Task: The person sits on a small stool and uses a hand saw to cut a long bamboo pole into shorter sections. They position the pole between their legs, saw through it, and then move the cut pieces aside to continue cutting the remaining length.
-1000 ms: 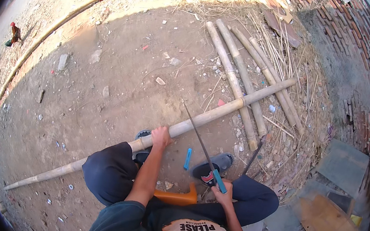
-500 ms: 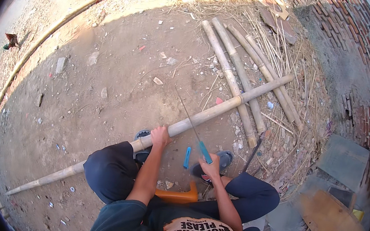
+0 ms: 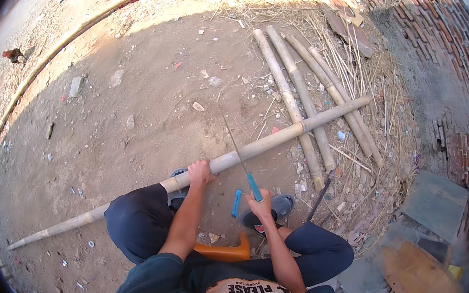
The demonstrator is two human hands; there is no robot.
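Note:
A long bamboo pole (image 3: pixel 267 141) slants from the lower left up to the right, passing under my left knee and resting across the cut poles at its far end. My left hand (image 3: pixel 201 173) is wrapped round it in front of that knee. In my right hand (image 3: pixel 261 203) is the teal handle of a handsaw (image 3: pixel 238 151); its thin blade lies across the bamboo, right of my left hand, with the tip pointing away from me. On the ground between my feet lies a small blue tool or sheath (image 3: pixel 236 203), its exact kind unclear.
Several cut bamboo poles (image 3: pixel 290 95) lie at the upper right beside dry straw (image 3: pixel 363 80) and a brick wall (image 3: pixel 457 73). Flat boards (image 3: pixel 424 284) are stacked at the lower right. An orange plastic stool (image 3: pixel 222 251) is beneath me. A chicken (image 3: pixel 13 55) stands far left.
My right hand and the saw have moved forward and slightly left along the blade's line. My left hand keeps its grip on the bamboo pole. The chicken has turned.

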